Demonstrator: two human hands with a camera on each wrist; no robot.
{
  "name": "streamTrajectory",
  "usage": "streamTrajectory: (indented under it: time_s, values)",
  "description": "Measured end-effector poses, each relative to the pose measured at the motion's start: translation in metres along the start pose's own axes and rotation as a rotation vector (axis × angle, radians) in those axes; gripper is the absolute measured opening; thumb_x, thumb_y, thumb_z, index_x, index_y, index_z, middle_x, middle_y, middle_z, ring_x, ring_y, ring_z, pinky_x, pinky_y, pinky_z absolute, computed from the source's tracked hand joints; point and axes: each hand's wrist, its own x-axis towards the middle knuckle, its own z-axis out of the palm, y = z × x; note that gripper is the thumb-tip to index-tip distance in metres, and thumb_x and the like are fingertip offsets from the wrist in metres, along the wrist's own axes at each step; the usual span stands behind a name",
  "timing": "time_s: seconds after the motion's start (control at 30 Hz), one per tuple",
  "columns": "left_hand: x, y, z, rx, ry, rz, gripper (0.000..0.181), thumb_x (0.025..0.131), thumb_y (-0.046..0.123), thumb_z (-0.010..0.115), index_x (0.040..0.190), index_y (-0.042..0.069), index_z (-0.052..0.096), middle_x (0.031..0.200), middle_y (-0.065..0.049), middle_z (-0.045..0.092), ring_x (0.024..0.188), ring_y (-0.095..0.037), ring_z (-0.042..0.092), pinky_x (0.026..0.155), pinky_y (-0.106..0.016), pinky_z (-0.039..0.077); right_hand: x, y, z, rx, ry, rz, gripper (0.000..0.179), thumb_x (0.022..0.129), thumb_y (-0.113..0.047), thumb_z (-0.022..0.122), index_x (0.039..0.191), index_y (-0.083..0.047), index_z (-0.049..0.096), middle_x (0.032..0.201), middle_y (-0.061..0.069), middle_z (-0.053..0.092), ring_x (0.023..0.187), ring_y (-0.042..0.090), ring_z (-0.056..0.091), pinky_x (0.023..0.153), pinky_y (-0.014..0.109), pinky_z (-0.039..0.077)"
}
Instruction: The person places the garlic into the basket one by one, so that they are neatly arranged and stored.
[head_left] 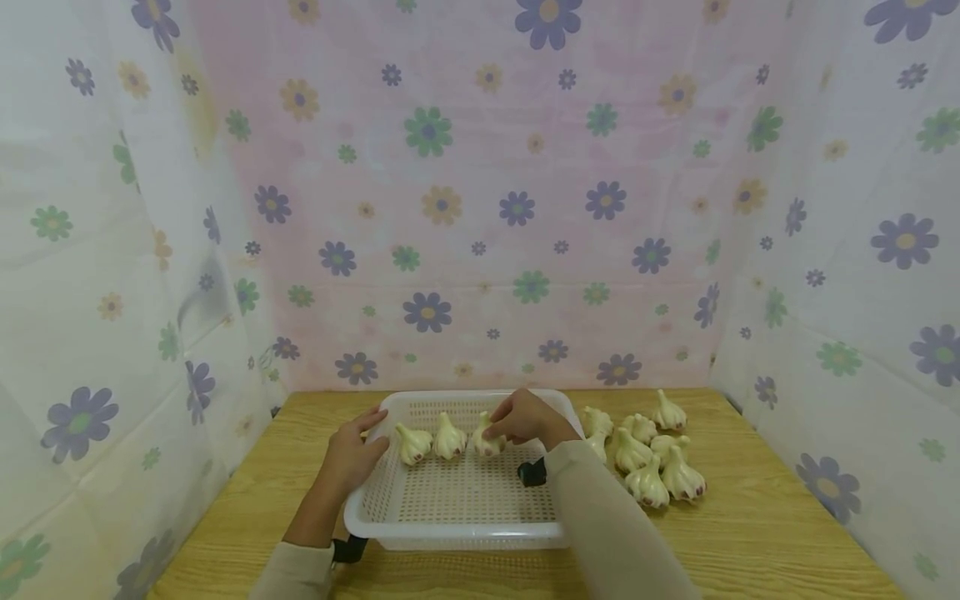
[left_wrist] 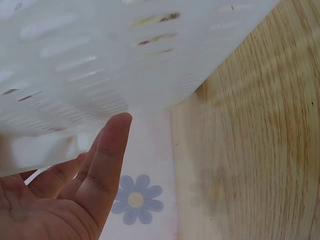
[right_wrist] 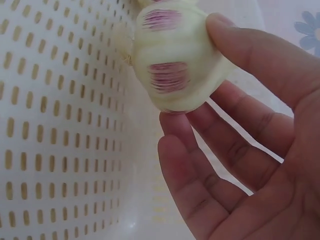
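Note:
My right hand [head_left: 525,414] pinches a garlic bulb [right_wrist: 175,60] between thumb and fingertips, over the far part of a white plastic basket [head_left: 465,532]. Purple streaks mark this bulb in the right wrist view. Left of it, two more garlic bulbs [head_left: 414,444] [head_left: 450,437] lie in a row on the basket floor, stalks up. My left hand [head_left: 351,450] is at the basket's left rim, its thumb and a finger reaching the top edge. From the left wrist view, other fingers [left_wrist: 102,170] extend almost straight along the outer wall.
Several garlic bulbs [head_left: 651,454] are piled on the wooden table [head_left: 765,500] just right of the basket, partly behind my right forearm. A flower-print curtain [head_left: 480,250] stands behind the table and along both sides.

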Motion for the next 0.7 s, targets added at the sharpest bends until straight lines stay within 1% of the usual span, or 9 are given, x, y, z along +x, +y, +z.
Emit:
streamTrajectory:
  time_s: [0.17, 0.27, 0.47, 0.57, 0.7]
  values:
    - [0.0003, -0.0003, -0.0009, 0.008, 0.003, 0.005, 0.056, 0.095, 0.013, 0.061, 0.150, 0.005, 0.055, 0.166, -0.006, 0.039, 0.131, -0.046, 0.058, 0.089, -0.045, 0.062, -0.0009, -0.0012, 0.0027, -0.035, 0.022, 0.028, 0.030, 0.082, -0.021, 0.088, 0.105, -0.005, 0.079, 0.082, 0.010, 0.075, 0.068, 0.021, 0.067, 0.068, 0.033, 0.062]
    - [0.0007, -0.0008, -0.0006, 0.012, 0.008, 0.008, 0.056, 0.094, 0.013, 0.061, 0.149, 0.005, 0.055, 0.165, -0.006, 0.040, 0.130, -0.045, 0.059, 0.090, -0.045, 0.062, -0.0013, -0.0010, 0.0042, -0.076, 0.041, 0.029, 0.027, 0.083, -0.022, 0.088, 0.102, -0.005, 0.080, 0.079, 0.011, 0.075, 0.069, 0.024, 0.070, 0.067, 0.032, 0.061]
    - [-0.0002, -0.0003, -0.0003, 0.015, 0.014, -0.001, 0.055, 0.094, 0.014, 0.062, 0.148, 0.006, 0.057, 0.164, -0.005, 0.042, 0.127, -0.043, 0.062, 0.089, -0.045, 0.062, -0.0025, 0.0011, 0.0053, -0.082, 0.068, 0.069, 0.021, 0.084, -0.027, 0.087, 0.091, -0.007, 0.081, 0.084, 0.008, 0.077, 0.075, 0.031, 0.076, 0.071, 0.041, 0.064]
    - [-0.0005, -0.0001, -0.0003, 0.015, 0.012, 0.004, 0.055, 0.094, 0.013, 0.062, 0.148, 0.005, 0.056, 0.164, -0.007, 0.042, 0.127, -0.043, 0.062, 0.089, -0.045, 0.062, -0.0022, 0.0033, 0.0056, -0.061, 0.060, 0.077, 0.023, 0.084, -0.027, 0.087, 0.094, -0.007, 0.081, 0.086, 0.008, 0.077, 0.074, 0.030, 0.076, 0.071, 0.041, 0.065]
    - [-0.0008, 0.0004, -0.0002, 0.002, 0.008, 0.011, 0.055, 0.094, 0.012, 0.062, 0.148, 0.004, 0.056, 0.164, -0.007, 0.041, 0.130, -0.045, 0.060, 0.091, -0.046, 0.061, 0.0002, 0.0055, 0.0064, -0.024, 0.030, 0.066, 0.028, 0.084, -0.023, 0.086, 0.105, -0.006, 0.079, 0.087, 0.004, 0.077, 0.069, 0.023, 0.074, 0.070, 0.038, 0.064]
